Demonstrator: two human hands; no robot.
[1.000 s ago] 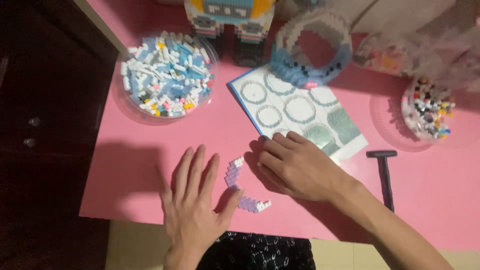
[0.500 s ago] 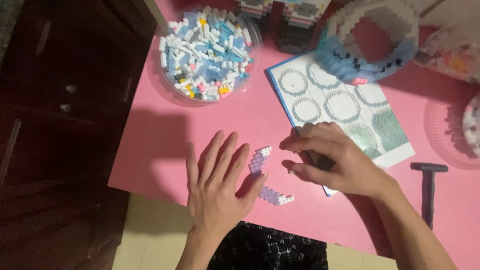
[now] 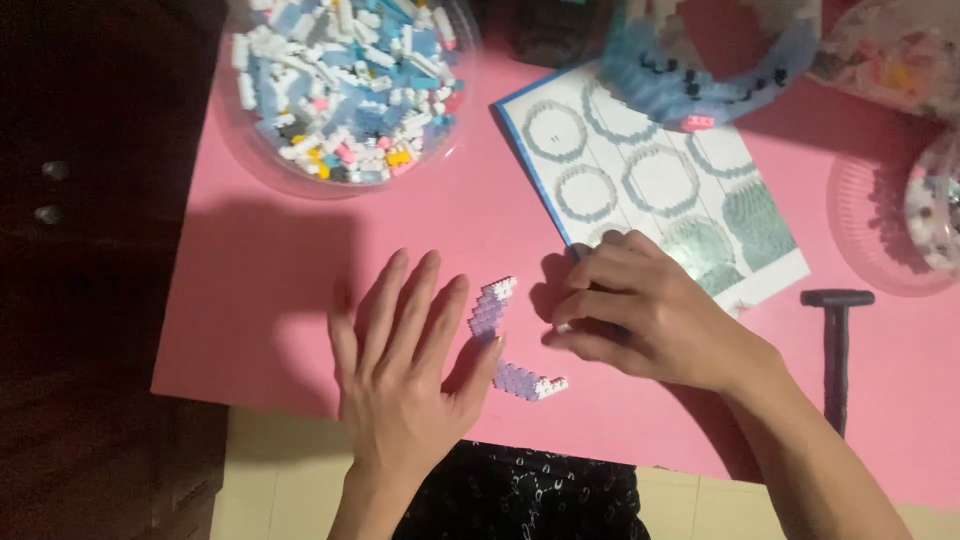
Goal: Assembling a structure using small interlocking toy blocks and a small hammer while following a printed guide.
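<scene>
Left hand (image 3: 405, 375) lying flat, fingers spread, holding nothing | right hand (image 3: 640, 315) curling, grasp unclear | you're partway: curved brick strip (image 3: 500, 340) unfinished, bowl of bricks (image 3: 345, 85) waiting.

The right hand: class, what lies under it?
Under the right hand lies the lower corner of the instruction sheet; a tiny pale piece peeks from its fingertips. Anything else beneath is hidden.

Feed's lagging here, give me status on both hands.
Left hand flat, open, thumb against curved brick strip. Right hand curled beside it, on the booklet corner. Nothing between them.
</scene>
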